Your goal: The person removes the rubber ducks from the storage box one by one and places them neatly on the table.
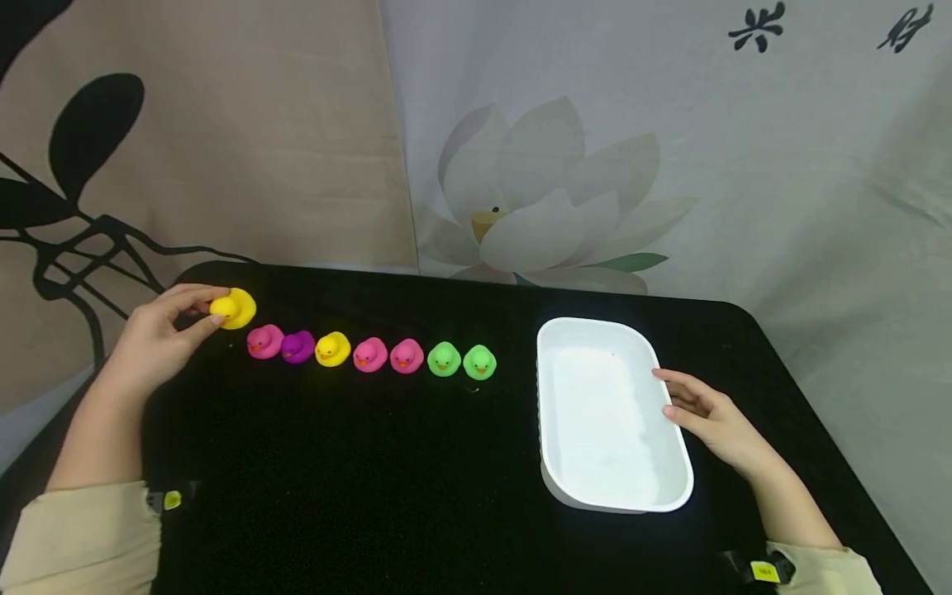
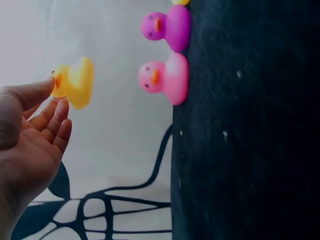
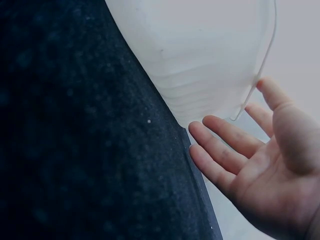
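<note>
Between thumb and fingers my left hand [image 1: 165, 330] pinches a yellow rubber duck [image 1: 236, 309], lifted above the black table at the far left. The left wrist view shows the same duck [image 2: 80, 82] at the fingertips. Just below and right of it in the head view is a pink rubber duck [image 1: 264, 341], then a purple one [image 1: 298, 347]. On the right, my right hand [image 1: 714, 421] touches the side rim of a white tray [image 1: 549, 413] with its thumb and a finger. In the right wrist view the other fingers [image 3: 220, 145] extend loosely beside the tray's wall.
The duck row continues rightward with a yellow duck [image 1: 332, 349], two pink ducks [image 1: 370, 354] and two green ducks [image 1: 444, 359]. A black cloth covers the table [image 1: 357, 479]. Behind it hangs a printed curtain [image 1: 297, 124] with a lotus and dark leaves.
</note>
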A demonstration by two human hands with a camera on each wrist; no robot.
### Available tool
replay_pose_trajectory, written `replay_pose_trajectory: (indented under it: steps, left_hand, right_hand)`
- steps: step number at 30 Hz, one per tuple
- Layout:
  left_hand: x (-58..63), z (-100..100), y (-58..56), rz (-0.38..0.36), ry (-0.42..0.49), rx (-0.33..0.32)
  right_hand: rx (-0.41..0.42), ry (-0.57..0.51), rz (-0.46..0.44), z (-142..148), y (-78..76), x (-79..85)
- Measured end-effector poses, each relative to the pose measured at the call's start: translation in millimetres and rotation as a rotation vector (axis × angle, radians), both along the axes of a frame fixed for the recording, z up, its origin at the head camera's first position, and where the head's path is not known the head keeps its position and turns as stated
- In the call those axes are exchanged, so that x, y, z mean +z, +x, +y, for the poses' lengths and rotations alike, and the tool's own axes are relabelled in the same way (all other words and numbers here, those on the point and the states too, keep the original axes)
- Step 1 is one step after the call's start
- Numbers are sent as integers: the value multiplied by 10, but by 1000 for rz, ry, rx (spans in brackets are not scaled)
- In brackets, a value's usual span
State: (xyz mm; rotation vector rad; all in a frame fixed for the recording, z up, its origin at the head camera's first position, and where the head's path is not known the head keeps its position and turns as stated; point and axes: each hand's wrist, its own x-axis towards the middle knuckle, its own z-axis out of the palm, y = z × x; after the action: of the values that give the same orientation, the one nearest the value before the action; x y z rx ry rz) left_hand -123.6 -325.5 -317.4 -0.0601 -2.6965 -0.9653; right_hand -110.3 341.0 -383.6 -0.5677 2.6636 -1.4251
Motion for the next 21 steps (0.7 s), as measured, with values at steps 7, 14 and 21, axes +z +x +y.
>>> replay_pose_trajectory:
  steps: [7, 14, 21]
  left_hand:
    - [-101, -129, -35, -47, -11, 27]
    - [-208, -219, -64, -95, -31, 58]
    - [-317, -322, -109, -174, -16, 65]
  right_hand:
    - [9, -2, -1, 13, -13, -3]
    - [22, -16, 6, -4, -6, -2]
    - [6, -8, -3, -15, 1, 4]
